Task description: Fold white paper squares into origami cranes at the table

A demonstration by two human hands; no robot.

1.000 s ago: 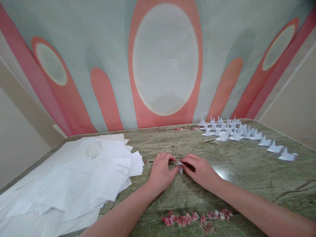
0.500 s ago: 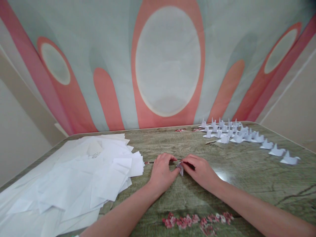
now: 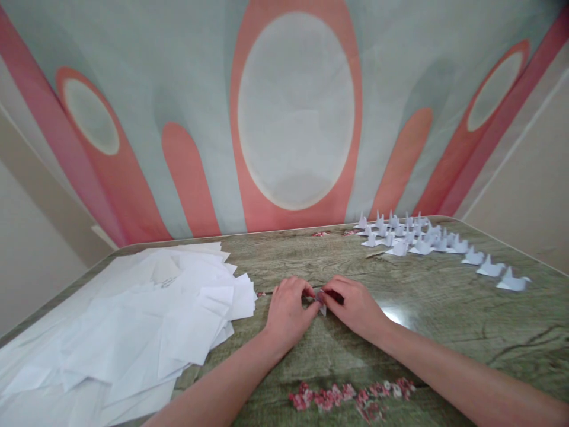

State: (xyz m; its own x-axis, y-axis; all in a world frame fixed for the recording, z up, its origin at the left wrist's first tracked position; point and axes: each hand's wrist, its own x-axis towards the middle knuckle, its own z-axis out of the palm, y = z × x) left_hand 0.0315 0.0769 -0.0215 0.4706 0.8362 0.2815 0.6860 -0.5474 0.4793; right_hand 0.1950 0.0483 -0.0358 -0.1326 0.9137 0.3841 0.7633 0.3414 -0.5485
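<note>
Though it's partly hidden, the folded paper (image 3: 323,309) looks white

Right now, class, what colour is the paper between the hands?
The paper is white; best in head view.

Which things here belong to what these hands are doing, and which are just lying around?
Part of it: small folded white paper piece, between left hand and right hand; probably also loose white paper sheets and folded white paper birds.

Apparently background: pink flower decoration, coral-patterned wall covering.
</note>
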